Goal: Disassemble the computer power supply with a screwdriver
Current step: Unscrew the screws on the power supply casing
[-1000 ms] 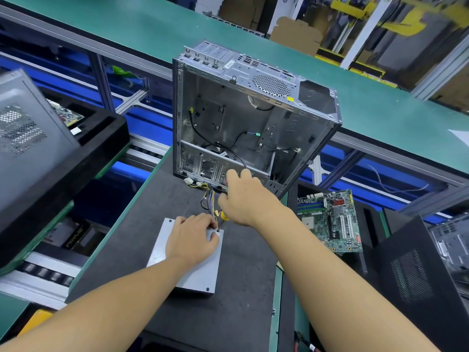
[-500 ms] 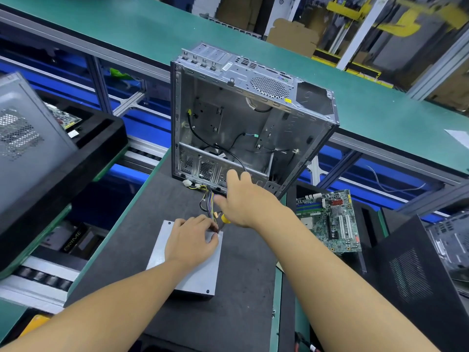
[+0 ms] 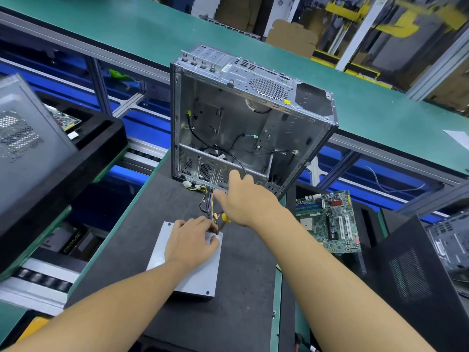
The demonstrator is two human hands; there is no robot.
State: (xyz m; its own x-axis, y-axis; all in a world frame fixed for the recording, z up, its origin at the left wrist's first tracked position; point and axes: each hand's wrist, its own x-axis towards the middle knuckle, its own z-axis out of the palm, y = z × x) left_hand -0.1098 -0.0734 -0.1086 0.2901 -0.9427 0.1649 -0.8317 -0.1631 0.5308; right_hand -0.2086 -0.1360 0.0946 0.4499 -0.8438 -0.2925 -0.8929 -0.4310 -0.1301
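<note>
Item: power supply (image 3: pixel 200 275), grey box, flat on dark desk (image 3: pixel 121 237) before open computer case (image 3: pixel 243 123); wire bundle (image 3: pixel 209 201) runs from its far end toward the case. Left hand (image 3: pixel 191 241) rests on the lid, fingers bent and gathered at the far right corner; whether they pinch the tip cannot be told. Right hand (image 3: pixel 247 201) grips the screwdriver (image 3: pixel 224 216) under the palm, thumb and forefinger splayed. Likely hazards: steeply slanted driver camming out and stripping the corner screw, tip jabbing left fingertips, or shaft snagging wires.
</note>
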